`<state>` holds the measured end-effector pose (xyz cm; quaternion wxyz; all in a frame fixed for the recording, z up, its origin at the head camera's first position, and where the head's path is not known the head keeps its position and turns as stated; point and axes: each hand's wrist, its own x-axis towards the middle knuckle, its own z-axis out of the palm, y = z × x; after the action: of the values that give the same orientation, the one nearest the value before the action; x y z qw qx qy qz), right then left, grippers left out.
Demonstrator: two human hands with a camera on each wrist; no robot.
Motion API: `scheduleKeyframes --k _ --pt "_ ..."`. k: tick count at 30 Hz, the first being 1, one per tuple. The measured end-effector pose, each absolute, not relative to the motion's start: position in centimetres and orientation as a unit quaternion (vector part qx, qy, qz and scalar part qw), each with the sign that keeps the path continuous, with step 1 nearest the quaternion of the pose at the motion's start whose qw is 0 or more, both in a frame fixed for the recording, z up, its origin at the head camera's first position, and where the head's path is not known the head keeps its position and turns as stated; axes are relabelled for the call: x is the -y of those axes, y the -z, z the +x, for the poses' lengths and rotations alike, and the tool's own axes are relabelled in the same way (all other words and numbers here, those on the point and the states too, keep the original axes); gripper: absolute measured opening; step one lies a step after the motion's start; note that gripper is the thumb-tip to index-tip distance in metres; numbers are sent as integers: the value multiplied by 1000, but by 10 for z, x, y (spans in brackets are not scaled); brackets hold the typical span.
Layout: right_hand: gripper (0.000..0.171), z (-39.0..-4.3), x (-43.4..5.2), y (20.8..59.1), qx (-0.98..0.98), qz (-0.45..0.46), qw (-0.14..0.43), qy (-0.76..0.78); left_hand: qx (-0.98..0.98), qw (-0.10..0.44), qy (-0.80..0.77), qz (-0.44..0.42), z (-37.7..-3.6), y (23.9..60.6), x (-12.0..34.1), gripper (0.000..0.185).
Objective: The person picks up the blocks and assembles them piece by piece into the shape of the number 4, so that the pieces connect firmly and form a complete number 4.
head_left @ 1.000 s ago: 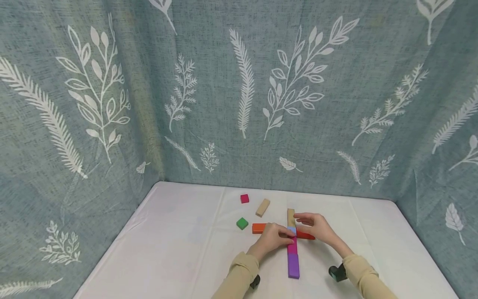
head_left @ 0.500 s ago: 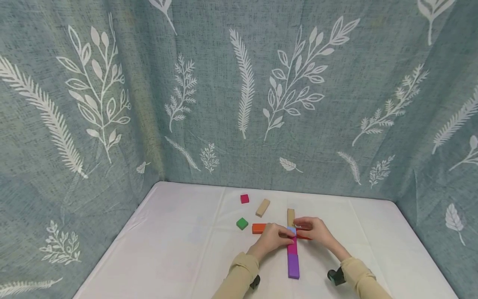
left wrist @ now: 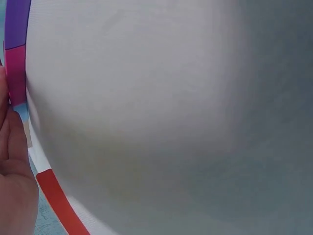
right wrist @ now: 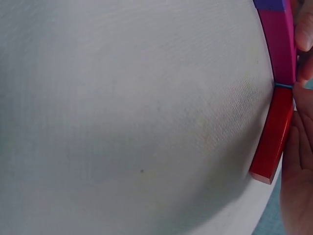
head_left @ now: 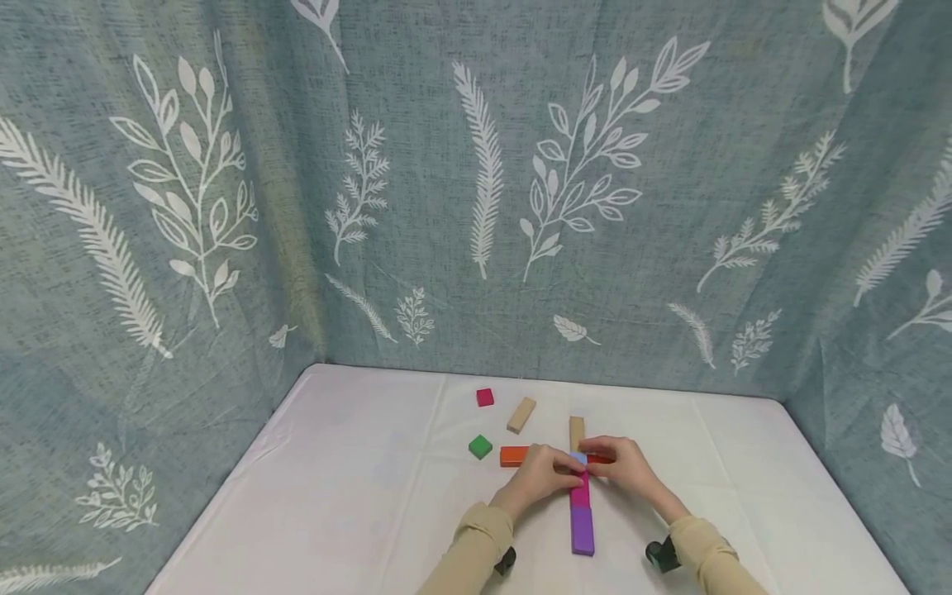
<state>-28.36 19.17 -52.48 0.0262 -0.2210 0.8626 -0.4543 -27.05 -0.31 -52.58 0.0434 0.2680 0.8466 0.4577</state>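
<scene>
Lower centre of the head view: our left hand (head_left: 537, 474) and right hand (head_left: 623, 464) pinch the red bar (head_left: 599, 458) and orange bar (head_left: 513, 455) against the purple-magenta column (head_left: 582, 519) on the desk (head_left: 357, 496). Uneven side pressure could skew that column, we judge.

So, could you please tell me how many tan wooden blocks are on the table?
2: one tan block lies loose near the pink cube; the other tan block ends the line, beyond both hands. More may be hidden.

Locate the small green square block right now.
In the head view, the small green square block lies on the white tablecloth, left of the orange bar and below the small pink cube.
</scene>
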Motion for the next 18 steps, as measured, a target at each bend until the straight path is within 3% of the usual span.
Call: scheduleKeyframes --k 18 --pt "28 -281 -190 522 -878 -231 1 418 -882 2 -359 304 -272 517 -4 19"
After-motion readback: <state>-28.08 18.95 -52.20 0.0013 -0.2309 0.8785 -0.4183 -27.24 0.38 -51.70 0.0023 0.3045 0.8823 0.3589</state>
